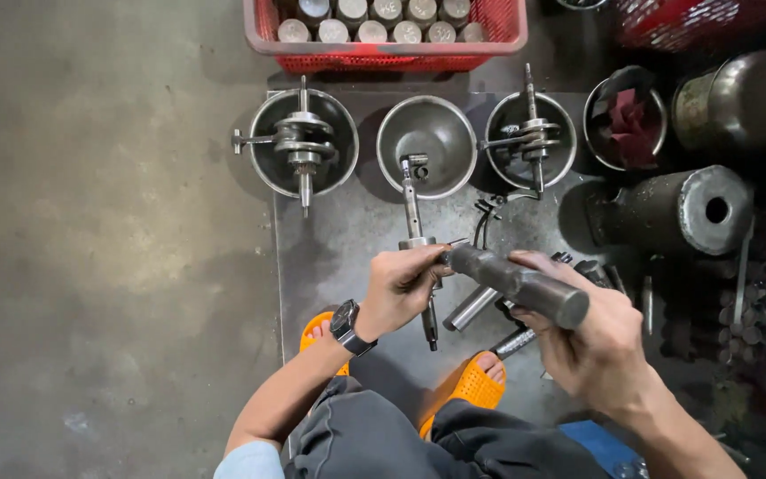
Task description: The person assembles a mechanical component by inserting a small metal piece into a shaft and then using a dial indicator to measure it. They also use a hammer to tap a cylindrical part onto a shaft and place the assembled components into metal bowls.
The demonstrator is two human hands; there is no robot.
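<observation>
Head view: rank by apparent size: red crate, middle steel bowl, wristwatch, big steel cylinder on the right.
1. Red crate, partly cut off by the frame.
2. Big steel cylinder.
3. Middle steel bowl, close to the cylinder, so that order is unsure.
4. Wristwatch.

We're looking at a slim steel shaft (415,232) with a wider collar partway down, standing nearly upright over the dark metal floor plate (330,248), its top end poking up by the middle bowl's rim. Crossing it is a thick, dull grey steel bar (518,284), scuffed up, lying tilted with one end touching the shaft's collar.
</observation>
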